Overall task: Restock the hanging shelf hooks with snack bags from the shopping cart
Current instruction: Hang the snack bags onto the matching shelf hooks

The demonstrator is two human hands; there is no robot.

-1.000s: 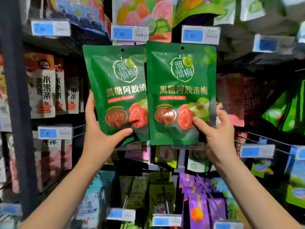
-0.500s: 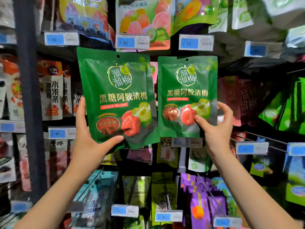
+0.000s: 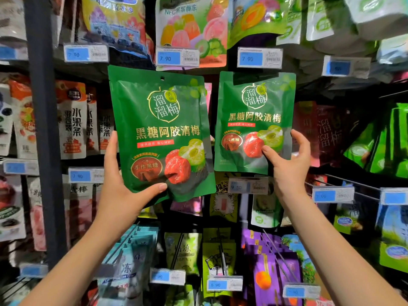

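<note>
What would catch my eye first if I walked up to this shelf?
Two matching green snack bags are held up side by side in the middle. The left hand grips the left bag at its bottom, and the right hand pinches the right bag at its lower right corner. Around them hang colourful packs behind blue price tags, with purple packs at lower right.

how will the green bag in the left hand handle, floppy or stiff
Probably fairly stiff: the green bag stands upright though the left hand grips only its lower corner. Likely light, since a thumb and fingers alone carry it. Its film looks shiny near the bottom, so it may be a bit slippery.
</note>
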